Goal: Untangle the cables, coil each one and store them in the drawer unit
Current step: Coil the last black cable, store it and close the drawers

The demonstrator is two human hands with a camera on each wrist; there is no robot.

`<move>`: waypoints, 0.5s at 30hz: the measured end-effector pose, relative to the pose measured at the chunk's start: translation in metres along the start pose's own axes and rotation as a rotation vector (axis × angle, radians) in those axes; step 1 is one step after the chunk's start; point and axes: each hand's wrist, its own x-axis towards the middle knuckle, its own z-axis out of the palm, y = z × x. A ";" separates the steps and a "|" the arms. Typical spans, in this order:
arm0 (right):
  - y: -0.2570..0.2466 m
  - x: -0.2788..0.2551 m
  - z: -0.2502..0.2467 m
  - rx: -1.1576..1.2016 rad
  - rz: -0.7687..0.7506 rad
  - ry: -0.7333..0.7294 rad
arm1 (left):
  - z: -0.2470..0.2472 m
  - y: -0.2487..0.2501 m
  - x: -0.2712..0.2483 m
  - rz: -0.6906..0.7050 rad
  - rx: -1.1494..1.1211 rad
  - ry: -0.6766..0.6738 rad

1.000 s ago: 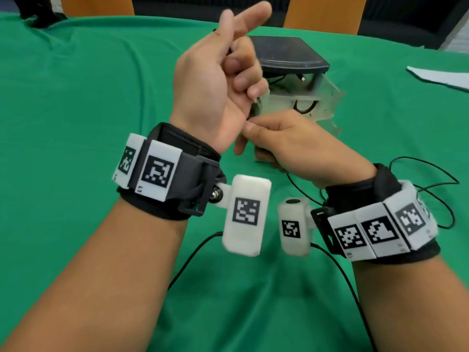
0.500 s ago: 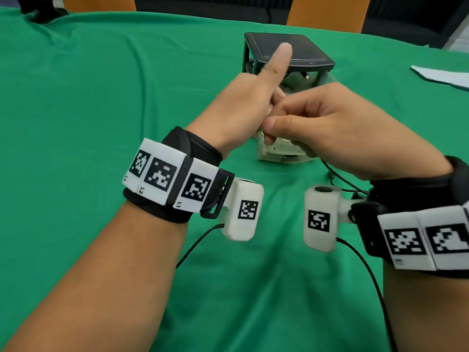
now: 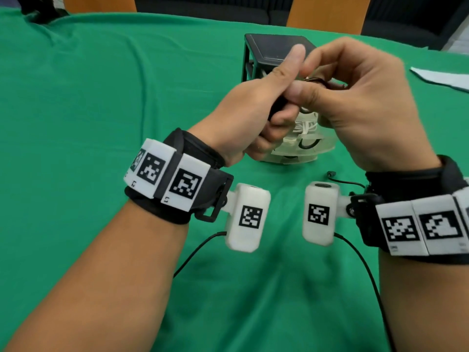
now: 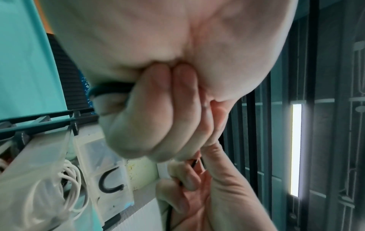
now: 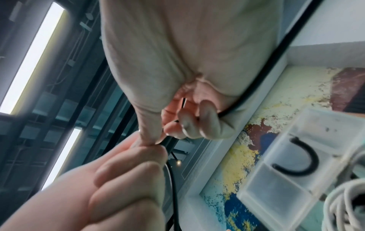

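**Black cable half wound, drawers already stocked**

Black cable (image 5: 171,176) is mid-coil in my hands, held above the green tablecloth (image 3: 101,97) near the table's far edge; its loose tail (image 3: 342,181) trails on the cloth below my right wrist, so I judge winding is unfinished. Behind my hands the drawer unit (image 3: 269,52) has its clear drawers (image 3: 304,148) pulled out; a coiled white cable (image 4: 67,179) already lies in one, a dark loop shows in another. Left to do: finish this coil and stow it. My left hand (image 3: 253,110) is fisted round the wound loops, thumb raised; my right hand (image 3: 360,102) pinches the strand against that thumb, fingers curled, wrists level and close together.
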 end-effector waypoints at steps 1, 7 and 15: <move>0.001 0.000 0.002 0.016 0.006 0.012 | -0.001 0.001 0.000 0.001 -0.021 -0.024; 0.001 0.000 0.012 0.114 0.015 0.090 | -0.005 0.007 -0.005 0.014 -0.179 -0.151; 0.000 -0.001 0.035 0.362 0.083 0.063 | -0.011 0.011 -0.007 0.091 -0.469 -0.362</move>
